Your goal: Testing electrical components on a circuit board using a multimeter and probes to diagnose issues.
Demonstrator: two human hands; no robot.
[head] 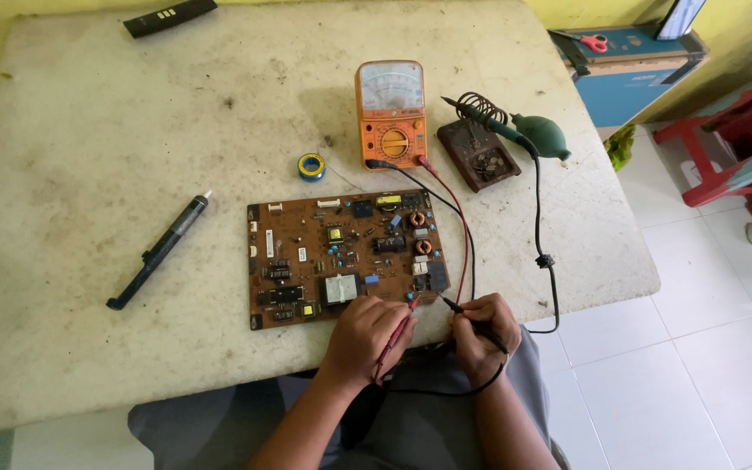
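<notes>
Head view, looking down on a worn pale surface [89, 157]; a brown circuit board [345, 257] lies flat near the front edge, its lower right corner just beyond the fingertips of both hands; the left hand [365, 335] is curled closed around a red probe [398, 335], gripped like a pen, with the tip resting on the board's lower right edge; the right hand [485, 329], just beside the left and at the surface's front edge, is likewise closed around a black probe [472, 320], whose tip points leftward to the same corner of the board, close to the red tip; whether the black tip touches the board cannot be told; a red lead [461, 226] and a black lead [446, 204] run from the probes across the board's right end up to an orange analogue multimeter [391, 113] standing behind the board; right of the meter sits a soldering iron [493, 126] in a coiled stand on a brown base [478, 155], with a green rubber blower bulb [541, 137] beside it and the iron's black cord [540, 226] trailing toward the front edge; a small blue-and-yellow solder reel [311, 166] lies left of the meter; a dark desoldering pump [160, 251] lies well apart to the left of the board; a black remote control [170, 16] lies at the far edge.
</notes>
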